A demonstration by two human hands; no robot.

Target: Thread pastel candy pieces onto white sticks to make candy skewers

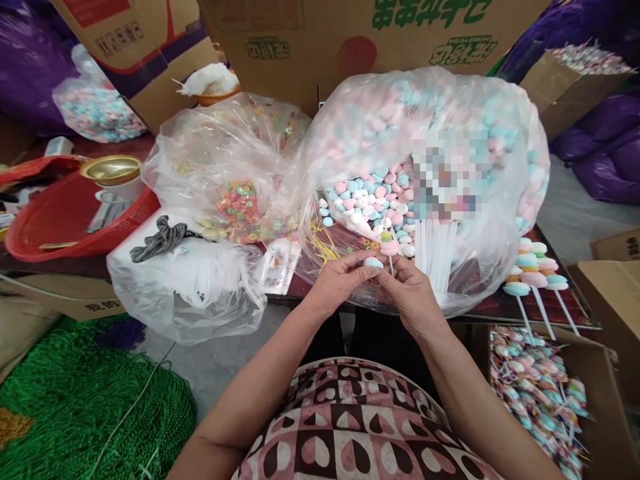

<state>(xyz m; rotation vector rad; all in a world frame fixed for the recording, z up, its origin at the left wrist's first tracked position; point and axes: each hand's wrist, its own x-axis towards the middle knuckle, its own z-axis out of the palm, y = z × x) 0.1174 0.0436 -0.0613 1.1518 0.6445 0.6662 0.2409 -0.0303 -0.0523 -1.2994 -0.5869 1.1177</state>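
My left hand (345, 279) pinches a pale blue marshmallow (373, 263) between thumb and fingers. Close beside it, my right hand (407, 287) grips a white lollipop stick bearing a marshmallow stack (389, 243), with a pink piece below and yellow-green pieces above. Both hands meet at the table's front edge, fingertips nearly touching. Just beyond them spill loose pink, white and blue marshmallows (367, 200) from a large clear bag (480, 107). White sticks (434, 253) lie in a bundle right of my hands.
Ring-shaped gummies (239, 201) fill another bag at left. A red basket (75, 220) holds a gold bowl (111, 168). Finished marshmallow sticks (535, 279) lie at the right edge, above a carton of wrapped ones (537, 400). Green cord (125, 407) is heaped lower left.
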